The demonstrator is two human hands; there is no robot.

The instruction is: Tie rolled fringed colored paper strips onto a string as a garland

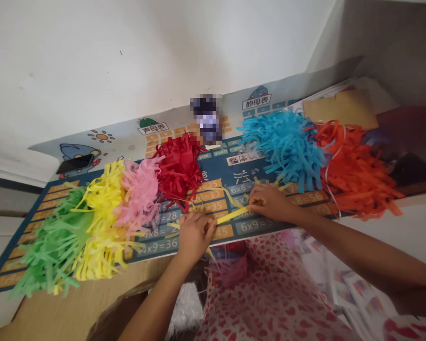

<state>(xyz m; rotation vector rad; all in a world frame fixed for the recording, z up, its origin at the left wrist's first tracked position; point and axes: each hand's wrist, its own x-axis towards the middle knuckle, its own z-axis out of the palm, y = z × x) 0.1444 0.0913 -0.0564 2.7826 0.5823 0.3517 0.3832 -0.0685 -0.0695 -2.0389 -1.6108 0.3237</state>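
Paper strip (232, 215), bright yellow, runs tight between both hands, a pinch at each end keeping it stretched over the times-table mat (259, 226)! Left hand (194, 238) closes on one end, right hand (270, 202) grips the other, just below the blue paper fringe (287, 147).

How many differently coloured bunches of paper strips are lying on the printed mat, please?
6, left to right along the printed mat: green bunch, yellow bunch, pink bunch, red bunch, blue bunch, orange bunch. The yellow may be two clumps; parts may be hidden.
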